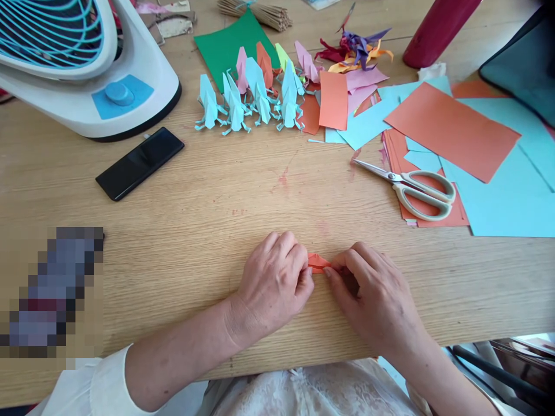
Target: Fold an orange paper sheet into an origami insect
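A small folded piece of orange paper (318, 263) lies between my two hands near the table's front edge. My left hand (277, 280) is closed on its left end, thumb and curled fingers together. At the other end, my right hand (373, 294) pinches the paper between thumb and fingertips. Parts of the paper are hidden under the fingers. Beyond the hands stands a row of folded light-blue paper figures (259, 92), with pink, orange and yellow-green ones behind. Scissors (422, 190) with pale handles rest on orange sheets to the right.
A black phone (141, 164) lies left of centre, near a white fan (147, 75). A blurred-out device (54, 289) is at the left edge. Orange sheets (453, 130) and light-blue paper (511, 208) cover the right side. A dark red bottle (437, 32) stands behind them.
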The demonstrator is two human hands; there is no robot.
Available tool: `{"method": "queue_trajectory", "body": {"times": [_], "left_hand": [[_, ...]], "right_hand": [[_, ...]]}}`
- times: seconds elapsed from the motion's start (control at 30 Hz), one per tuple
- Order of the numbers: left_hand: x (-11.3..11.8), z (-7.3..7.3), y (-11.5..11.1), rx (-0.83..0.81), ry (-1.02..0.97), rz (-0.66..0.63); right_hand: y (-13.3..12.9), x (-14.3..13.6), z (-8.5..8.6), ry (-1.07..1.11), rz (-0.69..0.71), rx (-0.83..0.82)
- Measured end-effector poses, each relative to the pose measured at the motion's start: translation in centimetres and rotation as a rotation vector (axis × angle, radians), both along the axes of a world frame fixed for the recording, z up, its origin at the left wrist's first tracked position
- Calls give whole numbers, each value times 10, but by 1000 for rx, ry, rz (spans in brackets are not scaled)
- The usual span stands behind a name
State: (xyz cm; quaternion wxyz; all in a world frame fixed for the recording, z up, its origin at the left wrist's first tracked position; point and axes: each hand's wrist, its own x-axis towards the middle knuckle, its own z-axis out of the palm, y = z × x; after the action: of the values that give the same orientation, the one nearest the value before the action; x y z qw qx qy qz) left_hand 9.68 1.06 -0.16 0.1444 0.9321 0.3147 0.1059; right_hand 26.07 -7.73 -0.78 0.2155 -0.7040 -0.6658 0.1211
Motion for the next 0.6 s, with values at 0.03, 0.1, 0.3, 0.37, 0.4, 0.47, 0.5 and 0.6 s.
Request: {"method": "queue_trajectory", "body": {"times": [0.03,0.1,0.3,0.37,0.4,0.47,0.5,0.6], "left_hand": [[0,0,0,1,3,3],[0,0,0,0,6,12],[0,-1,1,-15,-4,6],[0,0,1,-7,-4,-6],[0,0,1,-3,-6,-8],[0,0,1,0,-7,-6],[0,-1,1,-1,-7,-4],[0,-1,2,-10,-13,-4]], "right_hand": [[0,0,0,2,-1,0],[0,-1,0,8,-3,1],[-1,3,0,59,-4,-26],[-1,5,1,104,19,-32],[-1,7,2,126,31,-35],[-1,9,3,151,41,-42],[-1,9,3,154,36,-43],[0,7,3,150,5,-51]]}}
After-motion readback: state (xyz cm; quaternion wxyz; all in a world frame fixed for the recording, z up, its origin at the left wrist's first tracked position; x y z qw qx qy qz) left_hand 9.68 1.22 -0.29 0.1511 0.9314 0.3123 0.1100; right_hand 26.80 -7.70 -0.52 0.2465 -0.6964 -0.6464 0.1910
